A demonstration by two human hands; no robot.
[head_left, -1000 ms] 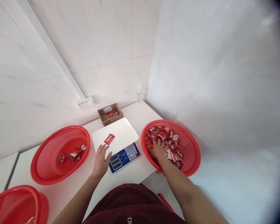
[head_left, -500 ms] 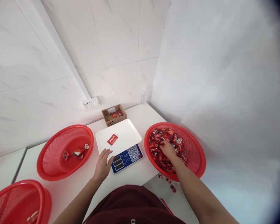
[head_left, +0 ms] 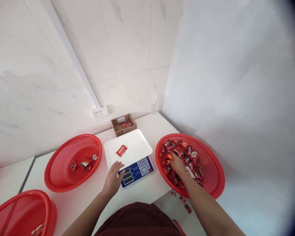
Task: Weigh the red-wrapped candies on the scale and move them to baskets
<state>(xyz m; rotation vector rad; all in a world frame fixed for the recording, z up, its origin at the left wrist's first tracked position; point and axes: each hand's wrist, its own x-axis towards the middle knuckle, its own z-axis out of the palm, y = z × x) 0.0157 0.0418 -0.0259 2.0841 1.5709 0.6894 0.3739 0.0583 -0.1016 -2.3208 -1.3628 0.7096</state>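
A blue digital scale [head_left: 137,169] with a white pan [head_left: 137,144] stands on the white table, one red packet [head_left: 121,150] lying on the pan. My left hand [head_left: 113,178] rests flat by the scale's front left corner, fingers spread and holding nothing. My right hand [head_left: 176,163] is dug into a heap of red packets [head_left: 186,157] inside the red basket [head_left: 212,167] on the right. Its fingers curl into the pile, and what they hold is hidden.
A second red basket [head_left: 61,170] left of the scale holds a few packets [head_left: 85,163]. A third red basket [head_left: 27,209] sits at the bottom left. An open cardboard box [head_left: 123,124] and a small bottle [head_left: 153,107] stand by the tiled wall. Packets [head_left: 183,200] lie on the floor.
My right hand has shifted about within the packet heap, fingers curling in. My left hand stays by the scale. The view has drifted slightly.
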